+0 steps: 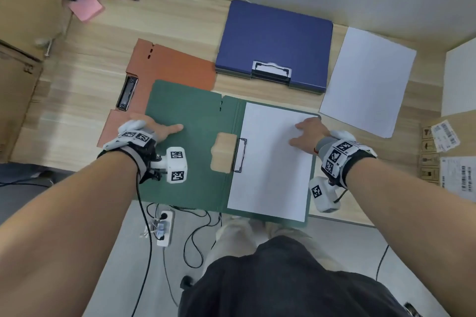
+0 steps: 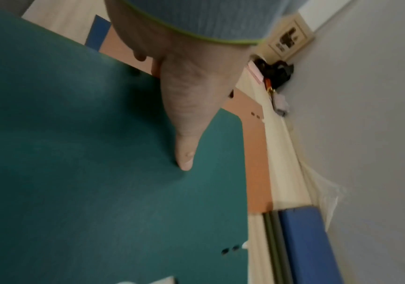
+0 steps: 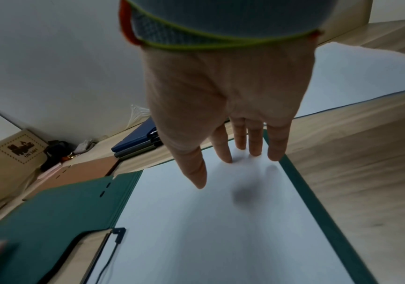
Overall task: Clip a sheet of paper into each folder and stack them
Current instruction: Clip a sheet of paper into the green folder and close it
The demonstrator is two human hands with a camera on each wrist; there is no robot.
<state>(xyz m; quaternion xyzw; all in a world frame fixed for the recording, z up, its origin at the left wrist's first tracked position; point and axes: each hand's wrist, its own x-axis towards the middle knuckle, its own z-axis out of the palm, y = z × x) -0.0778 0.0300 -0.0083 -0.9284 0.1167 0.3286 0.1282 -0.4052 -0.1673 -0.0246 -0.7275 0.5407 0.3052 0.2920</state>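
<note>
An open green folder (image 1: 190, 110) lies at the table's front edge, with a white sheet (image 1: 270, 162) on its right half beside the wire clip (image 1: 240, 154) at the spine. My right hand (image 1: 307, 134) presses flat on the sheet (image 3: 208, 230) near its far right corner, with straight fingers (image 3: 254, 142). My left hand (image 1: 161, 131) holds the left cover (image 2: 74, 153) at its outer edge. Its thumb (image 2: 184, 134) lies on top, and the fingers seem tucked under the edge.
An open orange folder (image 1: 177, 64) with a black clip (image 1: 127, 92) lies partly under the green one. Closed blue folders (image 1: 275, 41) are stacked at the back, loose white sheets (image 1: 368, 80) at right. Cardboard boxes (image 1: 438, 157) stand far right. Cables and a power strip (image 1: 164, 226) lie on the floor.
</note>
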